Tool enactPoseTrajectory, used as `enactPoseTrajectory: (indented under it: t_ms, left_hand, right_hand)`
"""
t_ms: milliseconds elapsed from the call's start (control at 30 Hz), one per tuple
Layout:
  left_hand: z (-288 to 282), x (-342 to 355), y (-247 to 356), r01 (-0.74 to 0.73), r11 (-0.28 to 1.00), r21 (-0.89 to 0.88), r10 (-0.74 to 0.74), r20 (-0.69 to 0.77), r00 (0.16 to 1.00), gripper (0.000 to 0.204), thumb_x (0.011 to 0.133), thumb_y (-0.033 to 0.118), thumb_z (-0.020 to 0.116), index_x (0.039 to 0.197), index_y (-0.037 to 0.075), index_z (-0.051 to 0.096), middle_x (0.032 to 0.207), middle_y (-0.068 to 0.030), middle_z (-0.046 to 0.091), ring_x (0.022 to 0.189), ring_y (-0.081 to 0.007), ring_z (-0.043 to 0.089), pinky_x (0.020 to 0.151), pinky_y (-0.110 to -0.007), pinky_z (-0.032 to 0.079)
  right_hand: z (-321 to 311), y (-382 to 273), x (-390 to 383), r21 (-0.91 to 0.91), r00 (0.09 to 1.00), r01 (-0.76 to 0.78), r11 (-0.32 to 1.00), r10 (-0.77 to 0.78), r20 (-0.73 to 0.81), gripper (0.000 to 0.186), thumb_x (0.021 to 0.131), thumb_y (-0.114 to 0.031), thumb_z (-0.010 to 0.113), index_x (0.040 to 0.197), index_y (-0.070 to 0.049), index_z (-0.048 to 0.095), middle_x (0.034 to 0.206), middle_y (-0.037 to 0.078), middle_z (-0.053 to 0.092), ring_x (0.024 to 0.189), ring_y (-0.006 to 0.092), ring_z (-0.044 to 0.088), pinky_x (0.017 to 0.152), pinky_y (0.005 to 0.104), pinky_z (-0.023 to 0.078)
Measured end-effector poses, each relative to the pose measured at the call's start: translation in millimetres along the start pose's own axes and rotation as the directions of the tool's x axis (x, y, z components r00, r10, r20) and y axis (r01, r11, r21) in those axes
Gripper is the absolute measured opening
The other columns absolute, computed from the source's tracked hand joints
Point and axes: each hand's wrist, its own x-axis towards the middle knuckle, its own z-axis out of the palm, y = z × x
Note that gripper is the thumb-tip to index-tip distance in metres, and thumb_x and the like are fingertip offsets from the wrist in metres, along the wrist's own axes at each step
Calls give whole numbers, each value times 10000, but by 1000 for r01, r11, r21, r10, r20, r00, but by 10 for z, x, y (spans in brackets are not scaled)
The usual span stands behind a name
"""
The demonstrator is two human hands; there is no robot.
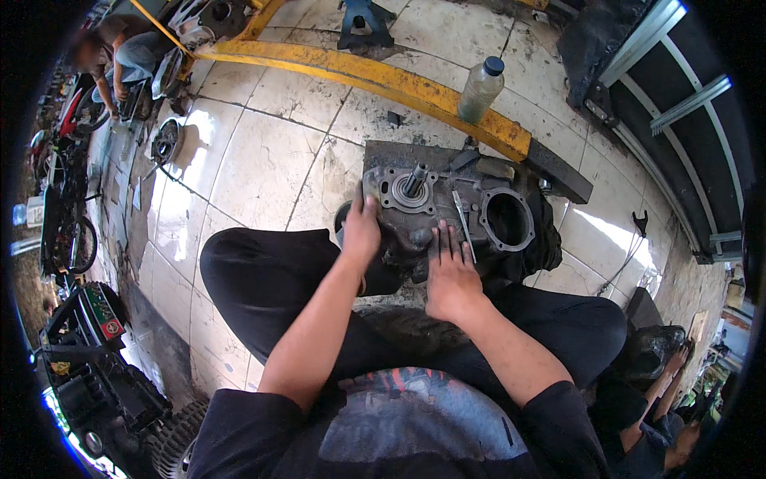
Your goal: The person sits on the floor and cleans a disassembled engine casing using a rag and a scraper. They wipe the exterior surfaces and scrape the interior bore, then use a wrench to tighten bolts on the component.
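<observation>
A greasy metal gearbox housing point(467, 188) sits on the floor between my bent legs. From its left part a splined shaft point(416, 180) sticks up through a bearing, and a round opening point(509, 219) gapes at its right. My left hand point(363, 230) lies against the housing's left side, its fingers stretched along the edge and nothing seen in it. Flat on the near face rests my right hand point(452, 271), fingers spread and blackened. Just right of those fingertips a thin metal rod-like tool point(463, 223) lies across the housing, apart from my grip.
Beyond the housing runs a yellow metal beam point(343, 68), with a capped bottle point(482, 89) on it and a blue stand point(365, 24) behind. A round metal part point(167, 142) lies at left. A forked tool point(640, 223) lies right. Other people sit at far left and lower right.
</observation>
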Motion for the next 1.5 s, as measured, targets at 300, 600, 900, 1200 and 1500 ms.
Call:
enactPoseTrajectory:
  t_ms: [300, 600, 900, 1200, 1500]
  left_hand:
    - [188, -339, -11, -80, 913, 399, 141, -127, 982, 693, 1073, 252, 466, 1613, -27, 133, 1581, -303, 366, 1459, -459, 369, 1220, -614, 158]
    - [63, -266, 19, -172, 780, 602, 150, 87, 985, 957, 1008, 345, 603, 1565, -144, -4, 1634, -377, 139, 1532, -506, 169, 1208, -674, 146]
    - [-91, -105, 82, -23, 973, 229, -9, 138, 990, 1038, 1001, 408, 625, 1531, -197, -32, 1599, -438, 136, 1526, -509, 180, 1235, -580, 162]
    - [81, -437, 7, -205, 860, 467, 233, -2, 973, 801, 1044, 244, 568, 1552, -161, 99, 1588, -411, 239, 1520, -481, 233, 1236, -473, 224]
    - [12, -617, 308, -239, 614, 752, 506, -143, 850, 276, 873, 229, 758, 1140, 157, 751, 1220, -118, 613, 1202, -339, 536, 985, -508, 412]
  right_hand:
    - [22, -7, 12, 15, 1000, 10, 1000, -10, -3, 1022, 822, -221, 633, 1607, 85, 55, 1703, 262, 20, 1595, 363, 55, 1279, 511, 107]
    - [70, 24, 8, 2, 999, 22, 1000, -22, -33, 1006, 833, -217, 621, 1605, 91, 53, 1701, 266, 21, 1593, 372, 64, 1274, 526, 118]
    - [65, 81, -13, 28, 996, 52, 998, -50, -71, 1014, 829, -224, 626, 1616, 62, 55, 1711, 239, 16, 1597, 360, 46, 1277, 527, 101]
    - [92, 80, -26, -1, 996, 65, 998, -65, -67, 1033, 806, -225, 650, 1614, 68, 77, 1709, 247, 16, 1596, 364, 52, 1275, 530, 109]
    - [63, 86, -24, 18, 996, 63, 998, -62, -62, 1041, 805, -225, 662, 1614, 67, 74, 1708, 246, 27, 1595, 360, 68, 1275, 517, 123]
